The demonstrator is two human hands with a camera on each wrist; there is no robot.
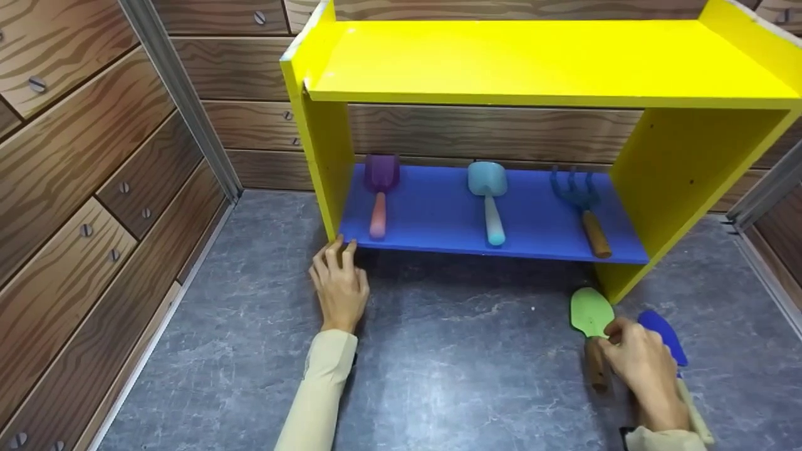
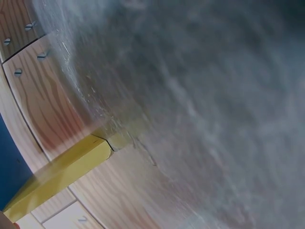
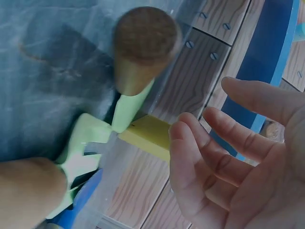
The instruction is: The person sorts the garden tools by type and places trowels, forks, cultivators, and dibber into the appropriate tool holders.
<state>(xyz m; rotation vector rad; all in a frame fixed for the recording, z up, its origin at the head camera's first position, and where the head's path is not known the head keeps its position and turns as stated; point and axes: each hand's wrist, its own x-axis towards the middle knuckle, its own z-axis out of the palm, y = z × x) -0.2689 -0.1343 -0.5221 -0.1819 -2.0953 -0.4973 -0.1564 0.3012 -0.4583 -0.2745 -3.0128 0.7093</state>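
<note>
My left hand (image 1: 341, 291) touches the front left corner of the blue shelf board (image 1: 432, 207) with its fingertips. At the lower right, my right hand (image 1: 642, 363) hovers over garden tools, its fingers loosely bent and holding nothing in the right wrist view. Beside it lies a green trowel (image 1: 590, 313) with a wooden handle. A blue trowel (image 1: 665, 335) with a pale green handle lies partly behind the hand. The right wrist view also shows a light green pronged tool (image 3: 81, 138) with a wooden handle; in the head view the hand mostly hides it.
On the blue board rest a purple scoop (image 1: 382, 172), a light blue scoop (image 1: 487, 180) and a hand fork (image 1: 579, 197) with a wooden handle. The yellow shelf frame (image 1: 532, 59) stands on the grey floor (image 1: 451, 351), with wood-patterned walls (image 1: 81, 181) around.
</note>
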